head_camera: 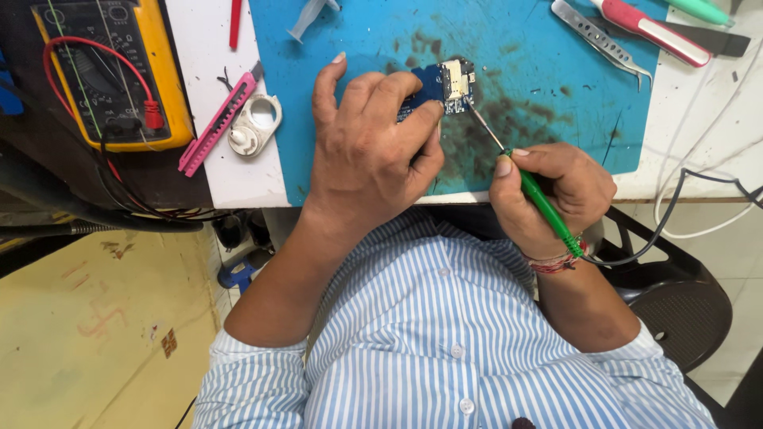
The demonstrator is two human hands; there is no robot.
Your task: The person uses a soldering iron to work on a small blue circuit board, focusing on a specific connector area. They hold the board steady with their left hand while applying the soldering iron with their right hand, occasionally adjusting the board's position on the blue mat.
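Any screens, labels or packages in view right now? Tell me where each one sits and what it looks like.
Multimeter: top left corner beside the white bench, yellow case with a dark front, its screen mostly cut off at the frame edge, a red lead looped over it.
No packages or signs that I can make out.

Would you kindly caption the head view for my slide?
Left hand steadies a small blue circuit board while right hand applies a green-handled soldering iron.

Head camera, steep downward view, close over blue mat point(540, 48)
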